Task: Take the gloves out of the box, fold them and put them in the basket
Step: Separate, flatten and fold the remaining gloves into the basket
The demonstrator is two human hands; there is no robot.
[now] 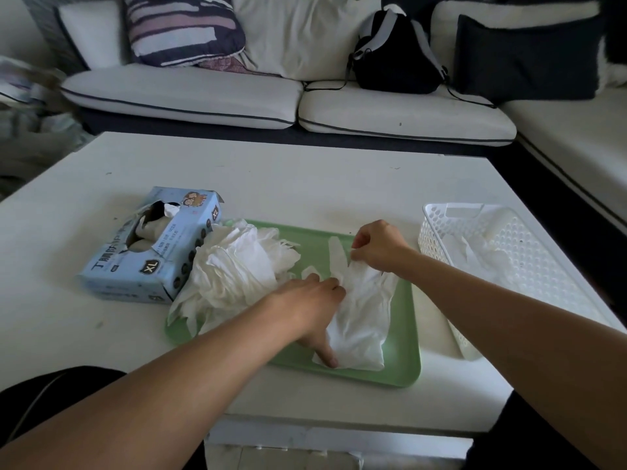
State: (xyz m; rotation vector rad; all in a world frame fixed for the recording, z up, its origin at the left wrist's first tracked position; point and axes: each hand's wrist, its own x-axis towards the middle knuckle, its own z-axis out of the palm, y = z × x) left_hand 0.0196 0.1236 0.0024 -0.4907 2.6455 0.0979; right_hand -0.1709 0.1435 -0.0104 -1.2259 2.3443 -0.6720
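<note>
Standing before a white cushioned sofa [237,93], a white table [305,178] carries a green plastic tray [403,351]. One white disposable glove [363,320] is pressed flat there by the spread left hand [312,300], thumb extended; its fingers are pinched by the raised right hand [376,245]. A blue cardboard glove box [152,249] lies near the left edge, a white perforated basket [502,245] at the right edge.

black backpack [397,59] on white sofa [237,100]

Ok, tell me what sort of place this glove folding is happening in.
Most likely a home living room. A white sofa with throw pillows and a black backpack sits behind a low white table, the kind used as a coffee table.
</note>
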